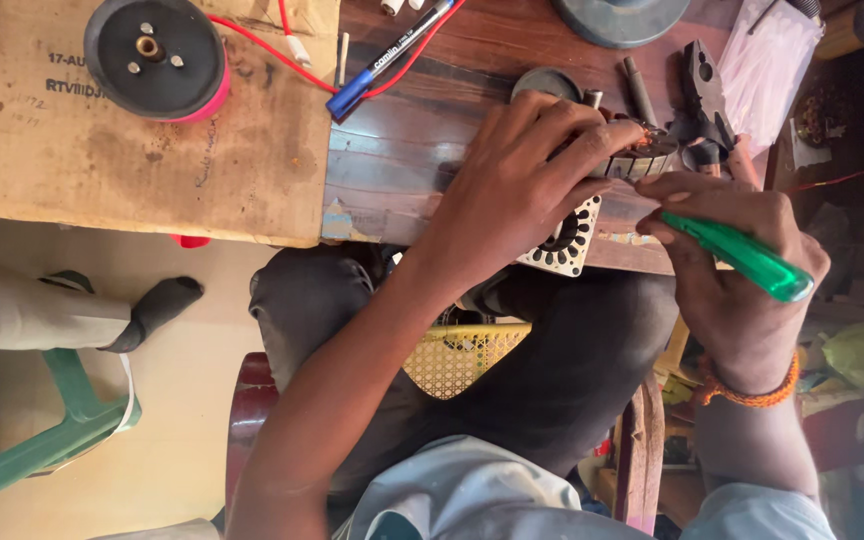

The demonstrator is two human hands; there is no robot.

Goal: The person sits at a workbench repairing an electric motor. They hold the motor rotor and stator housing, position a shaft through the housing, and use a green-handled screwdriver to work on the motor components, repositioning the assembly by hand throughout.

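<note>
1. Head view: your left hand [522, 185] is curling over a slotted metal motor core [567, 240], fingers pressed together on its top & winding; the core is sitting at the near edge of the wooden bench [402, 150], just above your knees.
2. Your right hand [727, 255] is pinching a green-handled tool [742, 255], tip end pointing toward the core's copper winding [642, 145]; the tip itself is hidden by fingers.
3. Black pliers [704, 95] are lying just behind the core.
4. Far L: black wheel [155, 55] is resting on cardboard [102, 150]; a blue marker [387, 60] is lying beside it, w/ red wire under it.
</note>
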